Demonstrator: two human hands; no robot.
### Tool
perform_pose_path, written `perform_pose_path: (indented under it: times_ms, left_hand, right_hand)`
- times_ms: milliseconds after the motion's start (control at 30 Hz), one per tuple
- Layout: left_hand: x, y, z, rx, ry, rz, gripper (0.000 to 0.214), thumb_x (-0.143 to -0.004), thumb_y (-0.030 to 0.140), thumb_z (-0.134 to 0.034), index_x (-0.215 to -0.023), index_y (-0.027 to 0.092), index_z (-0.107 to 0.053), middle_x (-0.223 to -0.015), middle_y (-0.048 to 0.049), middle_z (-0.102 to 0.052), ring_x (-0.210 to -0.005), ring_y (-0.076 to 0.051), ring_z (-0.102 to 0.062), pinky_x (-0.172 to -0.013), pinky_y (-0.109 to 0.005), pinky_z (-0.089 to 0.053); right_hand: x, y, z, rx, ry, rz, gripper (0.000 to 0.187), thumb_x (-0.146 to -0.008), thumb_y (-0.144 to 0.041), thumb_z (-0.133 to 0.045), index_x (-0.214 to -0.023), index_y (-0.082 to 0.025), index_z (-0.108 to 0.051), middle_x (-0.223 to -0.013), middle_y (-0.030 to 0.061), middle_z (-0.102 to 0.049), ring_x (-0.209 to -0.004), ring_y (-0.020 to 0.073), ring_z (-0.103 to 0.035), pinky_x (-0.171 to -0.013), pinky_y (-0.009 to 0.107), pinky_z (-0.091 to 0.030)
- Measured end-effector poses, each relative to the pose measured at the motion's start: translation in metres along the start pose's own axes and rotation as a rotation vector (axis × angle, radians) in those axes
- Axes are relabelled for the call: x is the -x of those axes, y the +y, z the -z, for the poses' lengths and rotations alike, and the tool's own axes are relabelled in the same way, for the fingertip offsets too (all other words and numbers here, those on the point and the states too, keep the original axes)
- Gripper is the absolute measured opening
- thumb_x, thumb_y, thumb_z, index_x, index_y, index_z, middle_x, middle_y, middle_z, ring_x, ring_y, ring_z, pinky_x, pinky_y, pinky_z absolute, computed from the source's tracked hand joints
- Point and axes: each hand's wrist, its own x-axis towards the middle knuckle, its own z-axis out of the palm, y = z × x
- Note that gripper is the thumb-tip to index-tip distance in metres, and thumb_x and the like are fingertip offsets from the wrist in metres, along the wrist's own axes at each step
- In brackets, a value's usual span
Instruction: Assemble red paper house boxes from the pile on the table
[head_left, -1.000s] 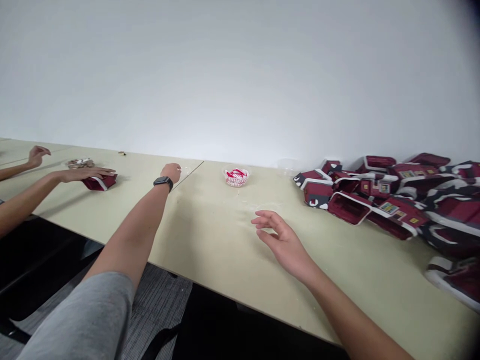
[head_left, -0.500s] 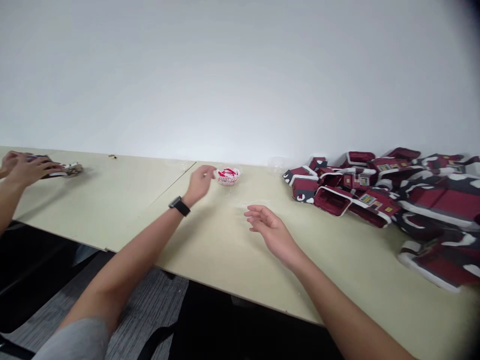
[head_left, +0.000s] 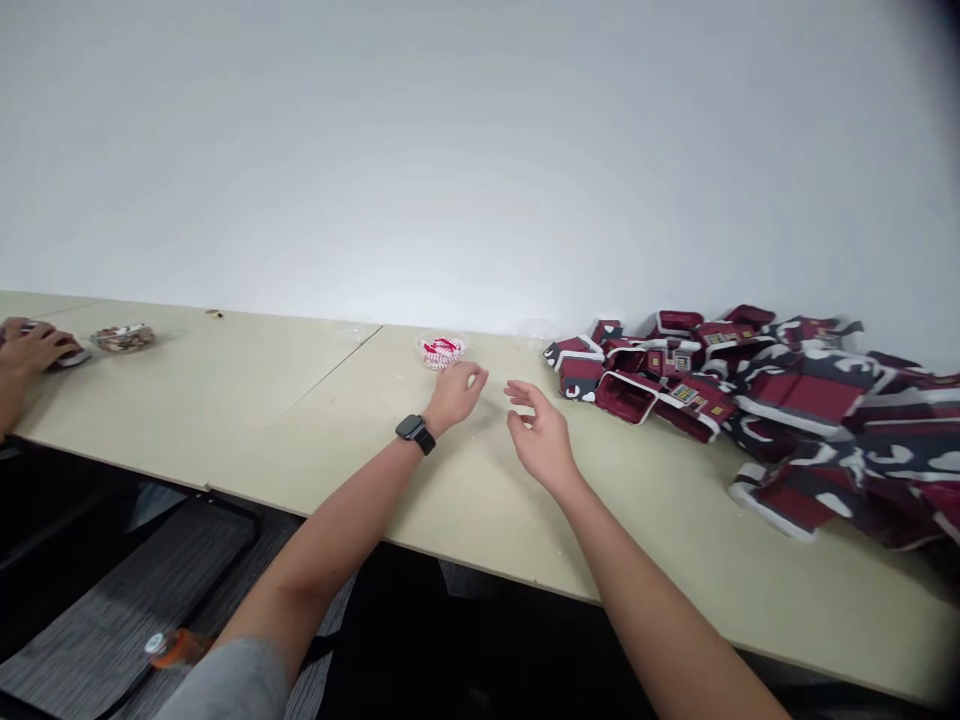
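My left hand (head_left: pixel 456 392), with a black watch on its wrist, hovers over the beige table (head_left: pixel 315 410) just in front of a small clear bowl of red and white pieces (head_left: pixel 441 350). Its fingers are loosely curled and nothing shows in them. My right hand (head_left: pixel 538 428) is close beside it, a little to the right, fingers apart and empty. A heap of dark red, white and black printed boxes (head_left: pixel 750 395) lies to the right of both hands.
At the far left another person's hand (head_left: pixel 30 348) rests on a dark red box, beside a small dish of brownish bits (head_left: pixel 122 337). A white wall runs behind the table. Grey carpet and an orange-capped object (head_left: pixel 169 648) show below the table edge.
My left hand has swept from the table seam on the left to the spot in front of the bowl. My right hand has edged forward. The other person's hands have drawn off to the left.
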Motion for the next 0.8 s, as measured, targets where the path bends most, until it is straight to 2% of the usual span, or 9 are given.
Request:
perform_pose_path:
  times_ms: [100,200,300,367,467,567,633,700,800]
  left_hand:
    - [0.007,0.0,0.01,0.461,-0.094,0.168,0.029,-0.098,0.038,-0.059,-0.08,0.018,-0.068,-0.074,-0.0045,-0.068,-0.069,-0.017,-0.061,-0.071,-0.031,-0.049]
    - [0.017,0.011,0.018,0.978,-0.47,0.259,0.03,-0.095,0.046,-0.065,-0.105,0.019,-0.071,-0.076,-0.0018,-0.069,-0.051,-0.011,-0.052,-0.053,-0.025,-0.038]
    - [0.024,0.02,0.016,1.147,-0.86,0.321,0.047,-0.1,0.058,-0.057,-0.109,0.014,-0.072,-0.081,-0.0101,-0.076,-0.054,-0.016,-0.064,-0.053,-0.026,-0.044]
    - [0.026,0.022,0.01,1.189,-0.94,0.353,0.052,-0.105,0.057,-0.051,-0.116,0.011,-0.073,-0.096,-0.0167,-0.081,-0.07,-0.023,-0.075,-0.063,-0.03,-0.053]
    - [0.024,0.02,0.002,1.252,-0.768,0.388,0.045,-0.107,0.045,-0.051,-0.128,0.012,-0.073,-0.118,-0.0179,-0.08,-0.091,-0.023,-0.079,-0.084,-0.032,-0.059]
    - [0.019,0.012,0.0,1.222,-0.378,0.402,0.034,-0.102,0.035,-0.056,-0.123,0.016,-0.075,-0.133,-0.0138,-0.076,-0.101,-0.021,-0.077,-0.096,-0.034,-0.058]
    - [0.017,0.003,0.0,1.071,-0.138,0.437,0.032,-0.101,0.039,-0.055,-0.107,0.017,-0.076,-0.132,-0.0139,-0.076,-0.106,-0.023,-0.074,-0.096,-0.037,-0.058]
    - [0.016,-0.005,-0.001,0.833,0.003,0.428,0.043,-0.102,0.047,-0.049,-0.087,0.016,-0.074,-0.123,-0.0166,-0.079,-0.11,-0.027,-0.073,-0.094,-0.039,-0.058]
    - [0.014,-0.014,-0.004,0.504,0.054,0.3,0.046,-0.103,0.046,-0.043,-0.088,0.017,-0.076,-0.103,-0.0168,-0.081,-0.114,-0.031,-0.072,-0.096,-0.042,-0.056]
  right_hand:
    - [-0.001,0.003,0.001,0.112,-0.003,0.06,0.049,-0.086,-0.018,-0.054,-0.133,-0.022,-0.065,-0.132,0.0138,-0.074,-0.12,0.0301,-0.069,-0.094,0.049,-0.061]
    - [0.0,0.008,0.002,0.266,-0.017,0.179,0.052,-0.086,-0.012,-0.052,-0.136,-0.018,-0.064,-0.133,0.0157,-0.072,-0.124,0.0331,-0.064,-0.105,0.055,-0.056]
    - [0.001,0.015,-0.001,0.329,-0.096,0.28,0.048,-0.081,-0.008,-0.054,-0.124,-0.019,-0.07,-0.13,0.0145,-0.073,-0.123,0.0335,-0.064,-0.109,0.056,-0.053]
    - [0.001,0.019,-0.004,0.313,-0.156,0.287,0.038,-0.079,-0.007,-0.056,-0.109,-0.022,-0.074,-0.122,0.0126,-0.075,-0.119,0.0322,-0.066,-0.105,0.052,-0.056]
    - [0.001,0.021,-0.007,0.297,-0.149,0.242,0.033,-0.082,-0.008,-0.054,-0.104,-0.021,-0.074,-0.114,0.0133,-0.076,-0.114,0.0312,-0.069,-0.098,0.048,-0.059]
    - [0.0,0.012,-0.006,0.235,-0.086,0.18,0.04,-0.089,-0.016,-0.056,-0.126,-0.021,-0.07,-0.118,0.0126,-0.077,-0.108,0.0287,-0.071,-0.092,0.044,-0.06]
    - [0.0,0.003,-0.004,0.156,-0.071,0.097,0.035,-0.095,-0.026,-0.057,-0.128,-0.023,-0.069,-0.112,0.0087,-0.079,-0.097,0.0249,-0.074,-0.082,0.037,-0.06]
    - [0.001,-0.005,-0.002,0.126,-0.09,0.006,0.025,-0.102,-0.039,-0.054,-0.106,-0.024,-0.073,-0.092,0.0047,-0.08,-0.08,0.022,-0.073,-0.074,0.033,-0.056]
    - [0.002,-0.013,-0.001,0.174,-0.13,-0.117,0.057,-0.108,-0.054,-0.041,-0.064,-0.025,-0.064,-0.06,0.0034,-0.068,-0.063,0.0213,-0.068,-0.071,0.033,-0.051]
